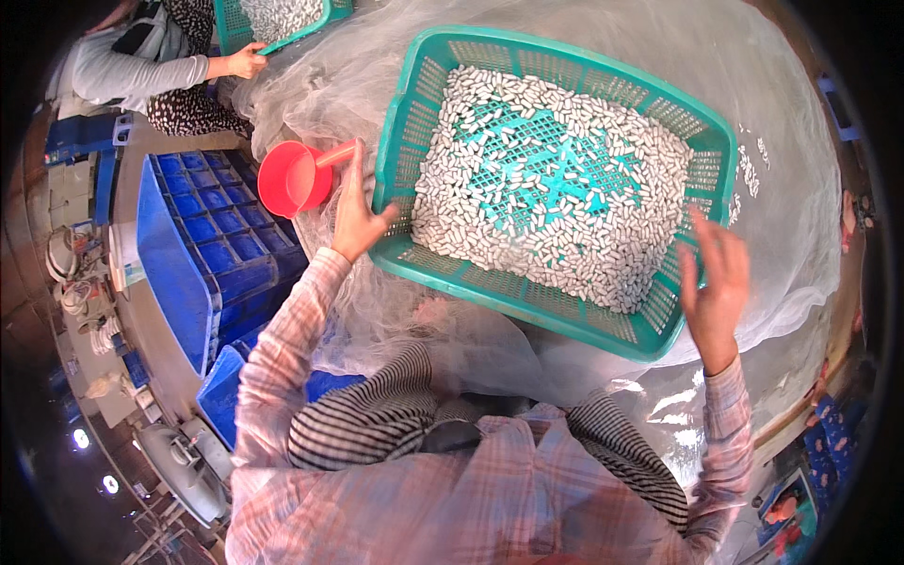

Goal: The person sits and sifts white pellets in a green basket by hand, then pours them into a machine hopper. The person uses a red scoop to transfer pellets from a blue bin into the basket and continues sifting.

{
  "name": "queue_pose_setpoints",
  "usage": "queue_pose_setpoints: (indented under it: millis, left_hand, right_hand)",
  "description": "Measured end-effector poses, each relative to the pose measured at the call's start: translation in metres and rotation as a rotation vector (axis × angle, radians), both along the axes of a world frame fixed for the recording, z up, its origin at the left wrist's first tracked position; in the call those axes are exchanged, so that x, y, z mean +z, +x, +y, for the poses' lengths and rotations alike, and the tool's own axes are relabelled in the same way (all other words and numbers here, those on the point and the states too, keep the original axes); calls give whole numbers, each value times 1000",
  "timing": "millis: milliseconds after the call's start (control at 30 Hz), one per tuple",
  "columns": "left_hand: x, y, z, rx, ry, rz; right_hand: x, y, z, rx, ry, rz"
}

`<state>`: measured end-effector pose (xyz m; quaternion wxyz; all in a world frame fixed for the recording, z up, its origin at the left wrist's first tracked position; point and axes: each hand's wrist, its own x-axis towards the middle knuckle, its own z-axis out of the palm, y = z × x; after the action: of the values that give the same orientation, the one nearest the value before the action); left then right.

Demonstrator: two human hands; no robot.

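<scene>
Holding the green basket point(556, 311) over the white net point(791, 179), your left hand point(356, 215) grips its left rim and your right hand point(718, 278) is open by its right rim. The little white pieces point(565, 169) look light and may slide, so grip both rims.

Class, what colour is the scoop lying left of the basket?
Red; the scoop shows best in the head view, beside the teal basket.

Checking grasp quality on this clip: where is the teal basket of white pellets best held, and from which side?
Probably by the rims of its two short ends, from outside. The teal basket is wide, shallow and tilted, with white pellets loose inside; the left hand grips one end rim, the right hand is at the other.
</scene>
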<state>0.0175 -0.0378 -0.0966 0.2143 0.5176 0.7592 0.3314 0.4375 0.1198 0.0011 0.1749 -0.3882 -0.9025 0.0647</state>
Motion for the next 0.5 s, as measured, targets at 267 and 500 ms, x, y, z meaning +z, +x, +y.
queue_pose_setpoints:
  millis: [267,500]
  left_hand:
    - [71,44,17,-37,-175,-456]
    - [80,46,-9,-11,-124,-861]
  right_hand:
    - [-86,-1,10,-34,-390,64]
    - [-177,40,11,-187,-175,13]
